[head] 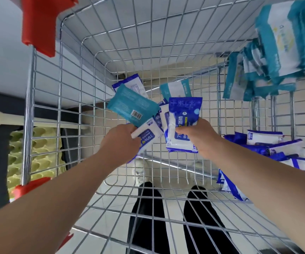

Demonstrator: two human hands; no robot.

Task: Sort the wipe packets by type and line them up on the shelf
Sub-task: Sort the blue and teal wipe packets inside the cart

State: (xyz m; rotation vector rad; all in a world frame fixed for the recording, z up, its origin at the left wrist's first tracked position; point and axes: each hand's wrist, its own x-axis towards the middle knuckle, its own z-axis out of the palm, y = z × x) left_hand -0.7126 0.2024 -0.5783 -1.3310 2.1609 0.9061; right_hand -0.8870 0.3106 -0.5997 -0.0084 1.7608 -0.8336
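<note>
While both arms reach down into the wire basket [43, 99], the left hand [119, 142] curls its fingers round a blue-and-white packet [149, 137], with a teal packet [132, 105] touching its fingertips. At centre, the right hand [197, 136] pinches an upright blue packet [183, 116] between thumb and fingers. At right, teal packets [276, 52] stand in a row high up, and blue packets [276, 145] lie heaped below them.

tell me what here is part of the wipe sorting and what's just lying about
Job: left hand, right hand, held blue packets, teal packet, shelved teal packets, shelved blue packets, wire cart.
Lying about: egg trays, red corner guards.
</note>
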